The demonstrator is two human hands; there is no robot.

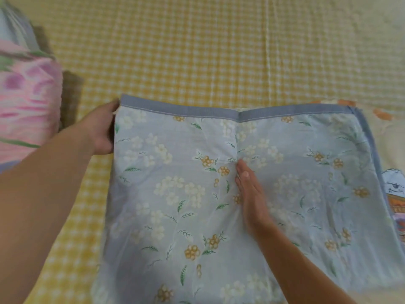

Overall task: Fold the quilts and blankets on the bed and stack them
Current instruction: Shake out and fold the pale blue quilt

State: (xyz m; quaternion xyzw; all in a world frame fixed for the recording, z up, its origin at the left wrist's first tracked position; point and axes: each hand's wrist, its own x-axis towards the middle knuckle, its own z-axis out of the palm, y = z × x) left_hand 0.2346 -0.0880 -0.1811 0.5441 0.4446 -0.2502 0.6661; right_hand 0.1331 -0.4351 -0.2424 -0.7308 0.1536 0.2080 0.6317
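We count one folded pale-blue floral quilt with a grey-blue border (219,194) lying on the yellow checked bed sheet (186,51). Our left hand (100,130) grips its left edge, fingers hidden underneath; our right hand (249,194) presses flat on its middle. One pink floral bundle (24,102) is cut off at the left.

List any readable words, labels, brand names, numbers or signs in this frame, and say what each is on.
None can be read.
Blue floral quilt: a flower print and a grey-blue border, no text or tag showing.
Yellow checked sheet: a plain check, no text.
Pink floral bedding: blurred, no lettering visible.
Cartoon-print fabric: a drawn figure only; any lettering is too blurred or cut off to tell.
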